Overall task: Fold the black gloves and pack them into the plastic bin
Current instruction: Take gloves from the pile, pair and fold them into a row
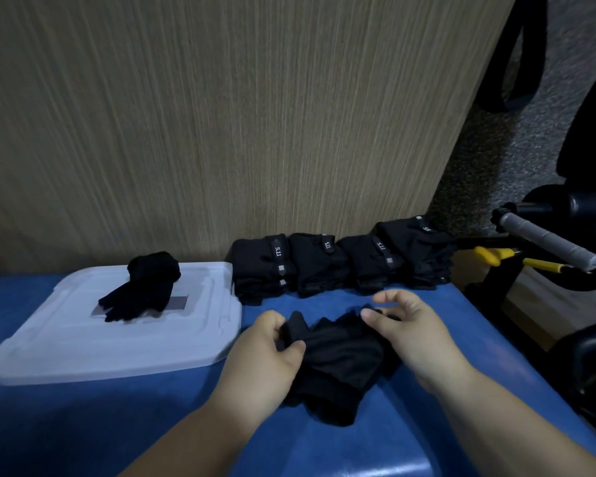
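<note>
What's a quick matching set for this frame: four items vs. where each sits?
Items
1. loose black glove
2. row of folded gloves
3. crumpled black glove
4. yellow-handled tool

Places
A. gripped by the left hand and right hand, over the blue surface
B. on the white bin lid
C. against the wood panel
D. past the blue surface's right edge

Pairs: 1-B, 2-C, 3-A, 4-D
</note>
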### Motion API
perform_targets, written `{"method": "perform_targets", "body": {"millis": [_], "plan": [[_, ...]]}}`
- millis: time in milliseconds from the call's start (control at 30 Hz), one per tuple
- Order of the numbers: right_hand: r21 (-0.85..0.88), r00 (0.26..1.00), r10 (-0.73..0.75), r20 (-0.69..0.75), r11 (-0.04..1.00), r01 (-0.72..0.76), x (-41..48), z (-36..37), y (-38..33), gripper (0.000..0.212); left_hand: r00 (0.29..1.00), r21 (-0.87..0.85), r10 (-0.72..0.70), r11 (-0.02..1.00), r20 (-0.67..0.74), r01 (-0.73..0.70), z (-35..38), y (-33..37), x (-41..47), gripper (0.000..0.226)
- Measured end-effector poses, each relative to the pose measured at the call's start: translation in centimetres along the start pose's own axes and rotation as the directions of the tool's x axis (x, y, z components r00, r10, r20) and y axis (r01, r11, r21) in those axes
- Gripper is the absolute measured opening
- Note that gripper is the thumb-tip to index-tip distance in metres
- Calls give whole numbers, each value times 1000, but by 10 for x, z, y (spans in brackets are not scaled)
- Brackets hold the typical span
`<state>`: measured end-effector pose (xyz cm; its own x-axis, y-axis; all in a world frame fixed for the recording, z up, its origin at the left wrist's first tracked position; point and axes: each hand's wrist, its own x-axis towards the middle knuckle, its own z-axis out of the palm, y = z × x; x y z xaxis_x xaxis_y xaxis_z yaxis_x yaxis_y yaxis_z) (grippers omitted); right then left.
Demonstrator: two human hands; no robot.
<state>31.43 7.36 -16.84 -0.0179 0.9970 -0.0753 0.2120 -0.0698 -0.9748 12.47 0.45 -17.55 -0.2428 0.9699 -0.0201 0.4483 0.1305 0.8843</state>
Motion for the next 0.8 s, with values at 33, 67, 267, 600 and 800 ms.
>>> {"method": "perform_targets", "body": {"millis": [33,67,267,600,800], "plan": [[-39,1000,-29,-2,999,29,2,-1,2,26,999,99,26,995,-30,-23,0,0,-1,11],[-103,998,-70,2,992,70,2,-2,3,32,997,173,57,984,-59,-46,0,0,-1,15],[-550,995,-81,50,830,96,-15,-3,-12,59,994,234,76,971,-82,-55,-2,-1,1,17],[-433,973,32,229,898,73,-26,14,-10,58,986,181,168,969,4,-166,4,3,-2,19],[-332,945,33,324,940,81,-11,-2,-4,45,925,295,342,878,162,-377,5,-3,0,21]]}}
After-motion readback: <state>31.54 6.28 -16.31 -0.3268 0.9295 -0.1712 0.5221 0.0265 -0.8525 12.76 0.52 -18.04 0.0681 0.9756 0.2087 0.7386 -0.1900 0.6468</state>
